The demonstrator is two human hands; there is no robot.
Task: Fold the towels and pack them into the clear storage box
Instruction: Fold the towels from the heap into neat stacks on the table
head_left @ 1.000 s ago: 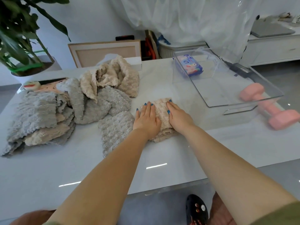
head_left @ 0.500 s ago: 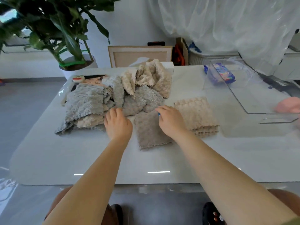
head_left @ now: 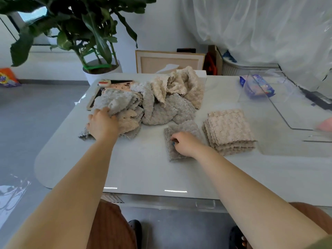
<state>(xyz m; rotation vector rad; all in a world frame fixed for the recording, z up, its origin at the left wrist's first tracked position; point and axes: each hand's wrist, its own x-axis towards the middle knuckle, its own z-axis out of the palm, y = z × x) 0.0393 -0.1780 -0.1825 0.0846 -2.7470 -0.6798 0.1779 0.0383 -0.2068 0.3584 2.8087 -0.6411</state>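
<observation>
A heap of unfolded grey and beige towels (head_left: 161,106) lies at the back middle of the white table (head_left: 143,173). My left hand (head_left: 102,124) grips the heap's left edge, fingers closed on a grey towel (head_left: 115,101). A small grey towel (head_left: 181,130) lies flat in front of the heap, and my right hand (head_left: 185,143) pinches its near part. Just to its right sits a folded beige towel (head_left: 230,130), untouched. The clear storage box (head_left: 294,112) stands at the right with a blue packet (head_left: 256,87) inside.
A potted plant (head_left: 100,67) stands beyond the table's back left corner. A dark board with a pink card (head_left: 115,85) lies under the heap's left side. A pink object (head_left: 325,124) shows at the right edge. A framed panel (head_left: 168,62) leans behind the table.
My left hand has moved left from the table's middle to the heap's left edge and closed on a grey towel. My right hand has shifted onto the small grey towel. The camera panned left.
</observation>
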